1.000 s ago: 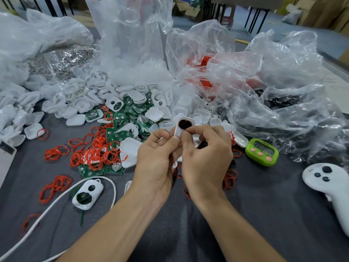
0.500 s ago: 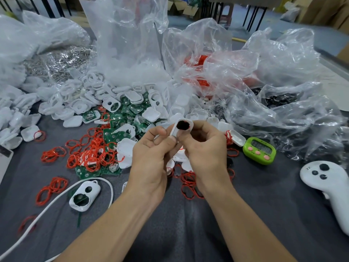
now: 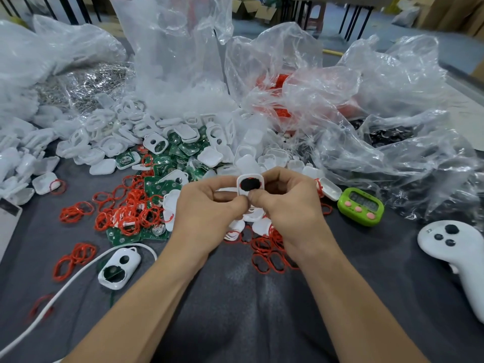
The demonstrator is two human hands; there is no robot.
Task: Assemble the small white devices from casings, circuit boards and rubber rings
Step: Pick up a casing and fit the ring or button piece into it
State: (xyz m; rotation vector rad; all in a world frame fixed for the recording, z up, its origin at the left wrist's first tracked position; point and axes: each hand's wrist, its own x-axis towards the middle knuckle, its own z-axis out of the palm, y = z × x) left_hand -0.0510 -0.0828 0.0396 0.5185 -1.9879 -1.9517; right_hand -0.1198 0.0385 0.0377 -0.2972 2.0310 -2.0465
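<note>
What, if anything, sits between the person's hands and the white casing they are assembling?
Nothing visible does. The left hand and the right hand both pinch the white casing at its lower edge with thumb and fingertips. Its upper part and dark round centre face the camera uncovered.

A small assembly workshop: loose casings (image 3: 110, 145) and plastic bags (image 3: 387, 121) heaped on a table (image 3: 340, 297)

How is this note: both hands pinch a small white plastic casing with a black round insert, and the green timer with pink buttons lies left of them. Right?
Wrong side. The head view shows the green timer with pink buttons lying right of the hands. The left hand and right hand do pinch the small white plastic casing with the black round insert.
</note>
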